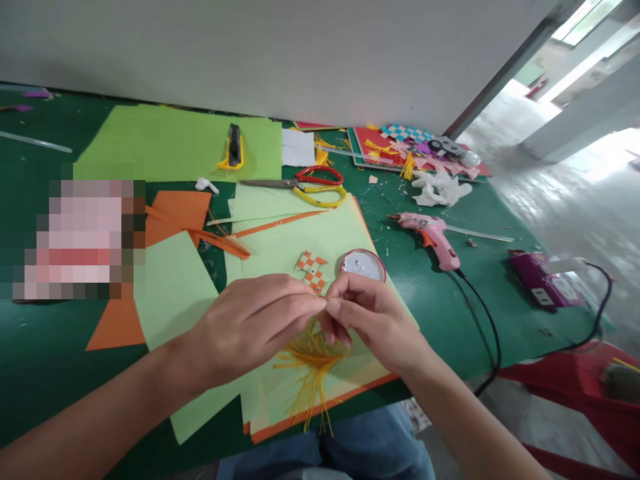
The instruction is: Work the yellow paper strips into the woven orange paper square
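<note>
Both hands, left hand (255, 320) and right hand (373, 320), pinch the top of a yellow thread tassel (313, 363) above the desk (45, 360); light, limp, easily frayed, probably best held at its bound head.

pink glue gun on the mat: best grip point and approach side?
Take the glue gun by its handle, the thick end nearest the black cord, coming from above. It lies flat on the green table with its nozzle pointing left toward the paper, so stay off that tip and clear of the cord.
</note>
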Motion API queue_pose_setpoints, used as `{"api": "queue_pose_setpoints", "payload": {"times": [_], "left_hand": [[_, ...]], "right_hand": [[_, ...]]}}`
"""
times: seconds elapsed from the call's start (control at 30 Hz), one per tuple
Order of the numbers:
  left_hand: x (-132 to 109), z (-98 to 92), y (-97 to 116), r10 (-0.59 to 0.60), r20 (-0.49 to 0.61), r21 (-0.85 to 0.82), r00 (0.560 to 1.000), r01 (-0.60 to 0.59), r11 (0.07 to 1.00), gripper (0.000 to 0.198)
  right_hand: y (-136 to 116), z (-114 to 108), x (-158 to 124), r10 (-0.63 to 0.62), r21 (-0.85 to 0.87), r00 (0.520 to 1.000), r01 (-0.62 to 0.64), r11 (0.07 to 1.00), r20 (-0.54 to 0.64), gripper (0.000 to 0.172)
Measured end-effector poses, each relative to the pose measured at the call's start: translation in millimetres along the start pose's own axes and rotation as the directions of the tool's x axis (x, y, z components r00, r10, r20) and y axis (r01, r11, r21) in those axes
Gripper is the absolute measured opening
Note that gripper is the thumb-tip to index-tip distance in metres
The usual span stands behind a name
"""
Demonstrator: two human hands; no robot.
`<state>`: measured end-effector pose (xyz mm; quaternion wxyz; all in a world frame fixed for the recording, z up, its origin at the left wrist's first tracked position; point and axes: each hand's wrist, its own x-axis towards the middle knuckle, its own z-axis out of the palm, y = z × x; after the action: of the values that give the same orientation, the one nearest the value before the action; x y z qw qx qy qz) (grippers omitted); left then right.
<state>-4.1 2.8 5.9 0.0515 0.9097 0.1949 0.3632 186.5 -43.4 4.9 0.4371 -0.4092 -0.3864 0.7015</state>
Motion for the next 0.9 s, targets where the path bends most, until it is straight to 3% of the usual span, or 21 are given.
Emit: {"api": "queue_pose_setpoints", "payload": {"times": [0.4, 0.7, 0.9], "left_hand": [[-6.8, 5.8, 1.3, 0.007, 0.001, 0.175, 1.000, -0.007, 0.985, 0.005], [1.9, 2.6, 2.5, -0.029, -0.053, 0.073, 0.998, 0.033, 0.997, 0.007], [4.7, -0.3, -0.3, 0.011, -0.040, 0.065, 0.999, -0.009, 0.998, 0.007]], "right_hand": [[2.3, 3.4, 1.6, 0.009, -0.028, 0.999, -0.010, 1.000, -0.032, 0.018], [1.9, 0.7, 0.9, 0.049, 0.031, 0.998, -0.050, 0.998, 0.048, 0.015], [2.1, -0.3, 0.5, 0.047, 0.041, 0.998, -0.049, 0.998, 0.039, 0.015]]}}
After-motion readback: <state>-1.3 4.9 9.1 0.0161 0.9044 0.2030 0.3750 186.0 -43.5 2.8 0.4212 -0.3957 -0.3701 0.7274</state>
